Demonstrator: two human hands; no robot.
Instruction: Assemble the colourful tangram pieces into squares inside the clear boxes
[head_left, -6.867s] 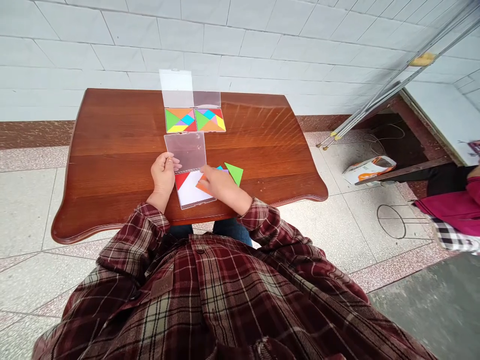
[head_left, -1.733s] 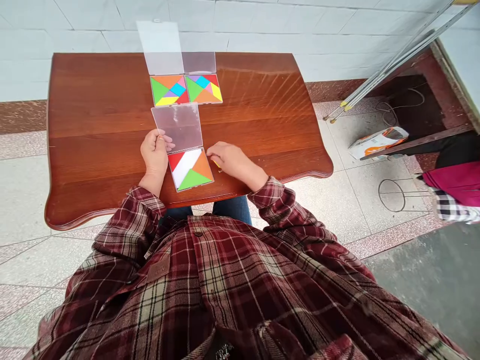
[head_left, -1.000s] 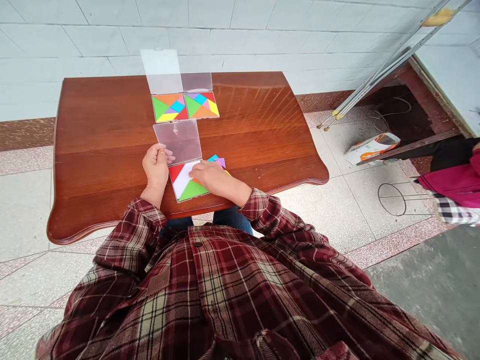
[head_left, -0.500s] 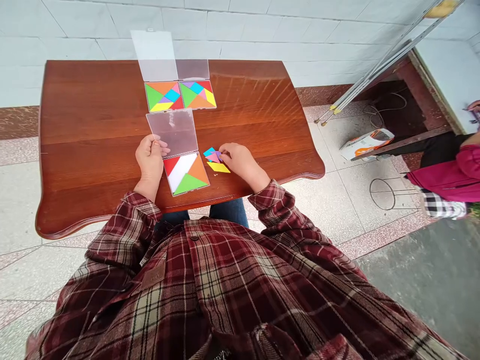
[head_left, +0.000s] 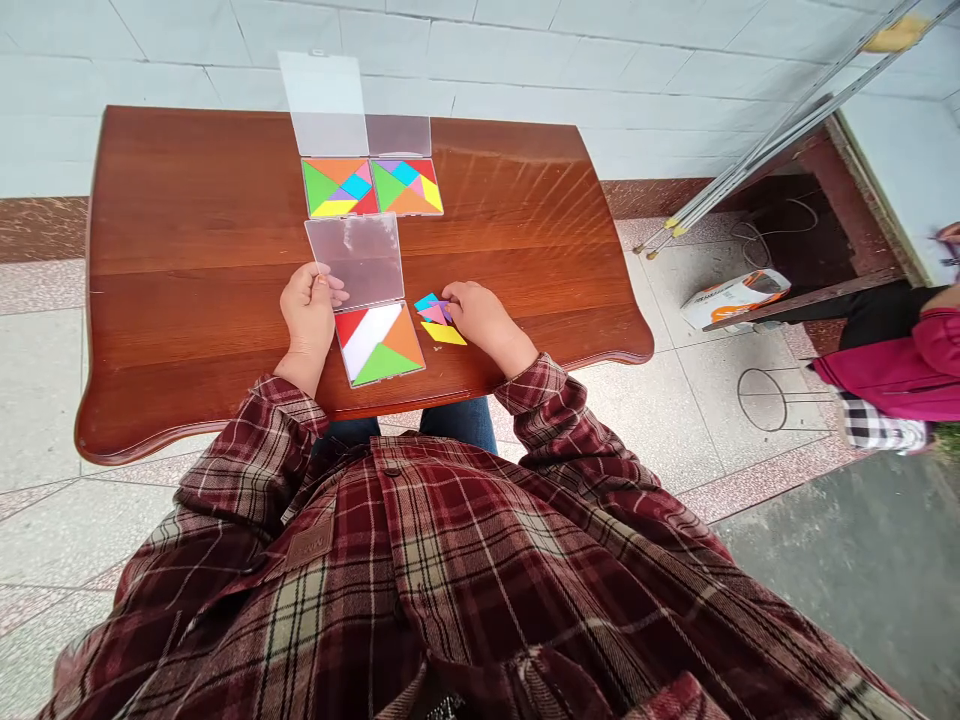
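An open tangram case (head_left: pixel 379 343) lies near the front edge of the wooden table (head_left: pixel 187 290), holding red, orange and green triangles around a white gap. Its clear lid (head_left: pixel 354 260) lies flat behind it. My left hand (head_left: pixel 307 312) is closed on the lid's left edge, thumb on top. My right hand (head_left: pixel 478 315) rests to the right of the case, fingertips pinched on a small heap of loose pieces (head_left: pixel 433 309) in blue, pink and purple. A yellow piece (head_left: pixel 444 334) lies just in front of them.
Two filled tangram cases (head_left: pixel 339 187) (head_left: pixel 407 186) with raised clear lids sit at the table's far side. Another person's magenta sleeve (head_left: pixel 892 362) shows at the right. A box (head_left: pixel 739 297) and metal poles (head_left: pixel 780 130) lie on the floor to the right.
Orange and green triangles were set into the case since the oldest frame. My right hand left the case and moved right to the loose pieces. My left hand stayed on the lid.
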